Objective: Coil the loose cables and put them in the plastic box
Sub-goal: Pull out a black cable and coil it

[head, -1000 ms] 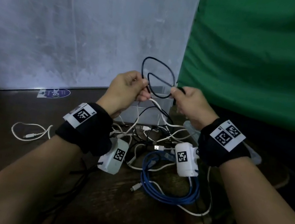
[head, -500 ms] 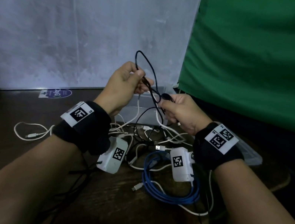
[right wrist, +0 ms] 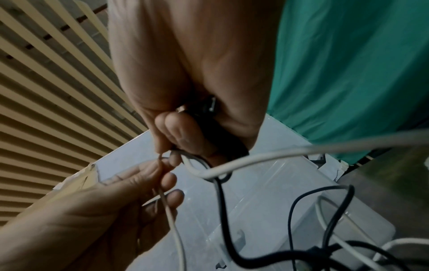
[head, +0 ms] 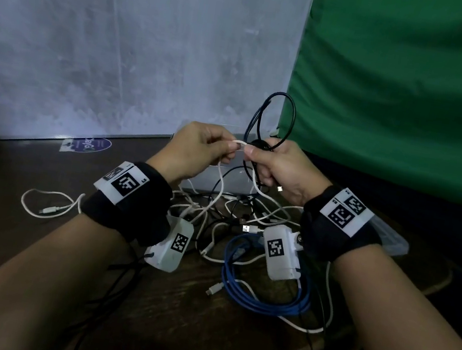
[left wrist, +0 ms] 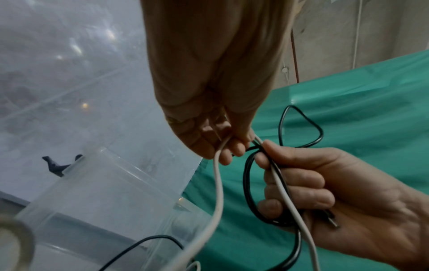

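Above the table my right hand (head: 253, 155) grips a coiled black cable (head: 294, 116); its loops stand up over the fist. In the left wrist view the right hand (left wrist: 267, 152) has its fingers curled round the black cable (left wrist: 245, 176) and a white cable (left wrist: 218, 183) together. My left hand (head: 228, 147) pinches that white cable (head: 239, 144) next to the right thumb. Both cables trail down to the pile below. The clear plastic box (head: 210, 180) stands just behind and under the hands, open, and shows again as the plastic box (right wrist: 267, 201) in the right wrist view.
A tangle of white and black cables (head: 235, 215) lies on the dark wooden table. A blue cable coil (head: 264, 299) sits near the front edge, one white cable (head: 47, 205) lies apart at left, and the box lid (head: 390, 241) lies at right. Grey board and green cloth stand behind.
Before, both hands held the black cable's loop between them. Now the right hand alone holds the black coil, turned upright, and the left hand has taken hold of a white cable.
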